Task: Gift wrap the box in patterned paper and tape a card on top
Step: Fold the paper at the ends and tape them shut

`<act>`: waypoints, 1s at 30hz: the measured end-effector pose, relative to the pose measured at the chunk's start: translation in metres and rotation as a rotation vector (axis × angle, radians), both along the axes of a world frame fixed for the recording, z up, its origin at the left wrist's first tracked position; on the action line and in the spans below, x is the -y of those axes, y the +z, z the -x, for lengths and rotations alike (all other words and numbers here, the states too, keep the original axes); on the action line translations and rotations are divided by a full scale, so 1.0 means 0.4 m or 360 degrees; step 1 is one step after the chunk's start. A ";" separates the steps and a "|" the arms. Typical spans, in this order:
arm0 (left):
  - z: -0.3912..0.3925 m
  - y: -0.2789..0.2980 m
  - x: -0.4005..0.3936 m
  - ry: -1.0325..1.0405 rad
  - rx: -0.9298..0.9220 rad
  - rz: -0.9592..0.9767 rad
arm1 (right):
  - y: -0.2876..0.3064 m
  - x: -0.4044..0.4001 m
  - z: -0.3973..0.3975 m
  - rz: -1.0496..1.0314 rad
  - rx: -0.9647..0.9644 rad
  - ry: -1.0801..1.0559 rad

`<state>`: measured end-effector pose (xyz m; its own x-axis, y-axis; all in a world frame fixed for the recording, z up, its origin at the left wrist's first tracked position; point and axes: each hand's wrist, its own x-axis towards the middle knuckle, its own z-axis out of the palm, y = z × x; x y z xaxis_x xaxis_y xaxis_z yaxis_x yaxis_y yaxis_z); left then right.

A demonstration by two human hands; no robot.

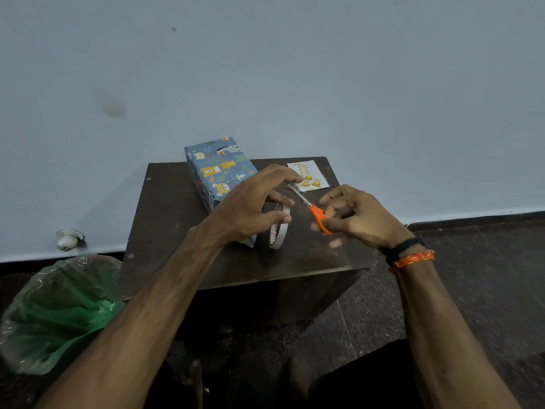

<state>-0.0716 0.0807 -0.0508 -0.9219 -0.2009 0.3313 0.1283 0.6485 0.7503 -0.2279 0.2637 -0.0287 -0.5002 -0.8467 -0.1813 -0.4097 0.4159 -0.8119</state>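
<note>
The box (218, 169), wrapped in blue paper with bears and other animals, lies at the back left of the small dark table (177, 231). A white card (308, 175) with gold balloons lies flat at the back right corner. A roll of tape (277, 231) stands on edge beside the box. My left hand (253, 202) grips the top of the roll between thumb and fingers, its index finger stretched toward the card. My right hand (356, 216) holds orange-handled scissors (318, 216); their blades point up-left and end just under my left index fingertip.
A bin lined with a green plastic bag (59, 308) stands on the floor left of the table. A small white object (69, 239) sits at the foot of the pale wall. Dark speckled floor lies to the right.
</note>
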 end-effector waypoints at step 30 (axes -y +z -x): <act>0.009 -0.019 -0.018 0.0318 -0.0189 0.0103 | -0.059 0.059 -0.106 -0.0052 0.0665 -0.0288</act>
